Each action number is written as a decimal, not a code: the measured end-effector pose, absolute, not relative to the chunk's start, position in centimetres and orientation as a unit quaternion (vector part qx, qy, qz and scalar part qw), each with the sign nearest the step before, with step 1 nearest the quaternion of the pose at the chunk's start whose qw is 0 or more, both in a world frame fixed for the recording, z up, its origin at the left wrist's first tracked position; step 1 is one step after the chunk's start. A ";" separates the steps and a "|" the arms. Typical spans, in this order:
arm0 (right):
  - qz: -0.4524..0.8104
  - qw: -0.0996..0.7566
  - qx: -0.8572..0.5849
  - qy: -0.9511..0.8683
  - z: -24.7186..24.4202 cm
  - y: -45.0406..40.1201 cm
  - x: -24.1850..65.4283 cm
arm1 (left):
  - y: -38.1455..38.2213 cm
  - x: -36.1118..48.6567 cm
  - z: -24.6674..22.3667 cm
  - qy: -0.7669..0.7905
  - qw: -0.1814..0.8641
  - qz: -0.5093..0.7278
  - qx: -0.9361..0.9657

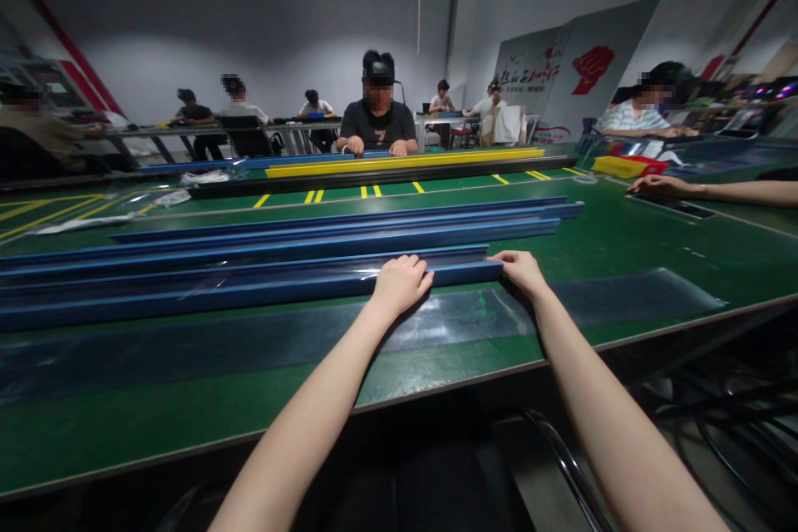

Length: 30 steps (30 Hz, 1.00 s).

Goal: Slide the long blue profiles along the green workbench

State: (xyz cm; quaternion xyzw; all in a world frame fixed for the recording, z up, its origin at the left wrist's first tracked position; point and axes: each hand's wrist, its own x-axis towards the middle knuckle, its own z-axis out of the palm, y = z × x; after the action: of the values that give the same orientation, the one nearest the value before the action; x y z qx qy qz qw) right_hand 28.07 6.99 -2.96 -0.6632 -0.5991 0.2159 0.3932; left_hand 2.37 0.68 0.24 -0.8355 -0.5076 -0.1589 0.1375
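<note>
A long blue U-shaped channel strip (205, 293) lies across the green table in front of me. My left hand (402, 283) is closed over its near wall, a little short of the right end. At that right end, my right hand (519, 270) pinches the tip of the strip; its fingertips are partly hidden. Shiny clear plastic shows inside the channel. Between the strip and the table's front edge, a wide transparent plastic sheet (249, 342) lies flat, partly under my wrists. More blue channel strips (374, 229) lie just behind, parallel to the first.
Yellow (405, 161) and black (374, 177) strips lie farther back, before a seated person (378, 120). Another person's hand (657, 185) rests by a dark flat phone-like object (673, 206) at right. A yellow and red container (628, 168) stands near it.
</note>
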 end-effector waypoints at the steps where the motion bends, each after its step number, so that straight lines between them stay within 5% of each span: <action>1: 0.216 0.391 -0.665 -0.599 -3.0 7.0 28.1 | 0.7 2.4 0.2 -0.508 0.135 -0.160 -0.835; 30: 0.217 0.407 -0.658 -0.596 -4.2 8.0 28.5 | 0.7 2.4 0.3 -0.511 0.127 -0.151 -0.836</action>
State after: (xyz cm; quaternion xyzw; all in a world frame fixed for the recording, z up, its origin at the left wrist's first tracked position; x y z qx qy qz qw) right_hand 28.54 7.99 -4.22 -0.6577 -0.5957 0.2175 0.4066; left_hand 2.41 0.68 0.33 -0.8364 -0.5114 -0.1513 0.1265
